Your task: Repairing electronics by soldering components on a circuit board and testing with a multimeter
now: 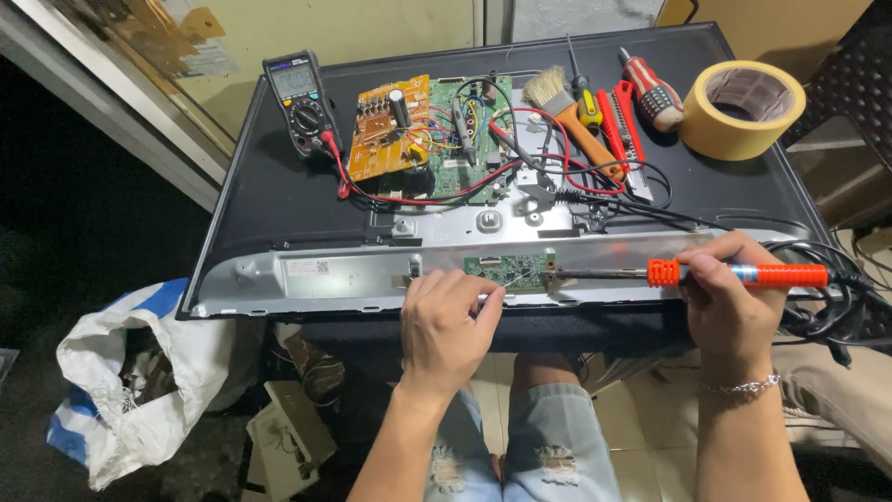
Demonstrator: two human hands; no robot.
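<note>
Gripping the iron pen-fashion in the right hand, fingers wrapped around the orange handle — likely for fine control, tip reaching left onto the small board. Pinching what looks like thin solder wire in the left hand, fingertips pressed together just beside that board, probably to feed it close to the tip. Lying on the near edge of the panel, the board — within easy reach of both wrists. Crowding the far side: meter, large boards, brush, tape. Leaving bare panel at left for moving; cables bunching at right.
</note>
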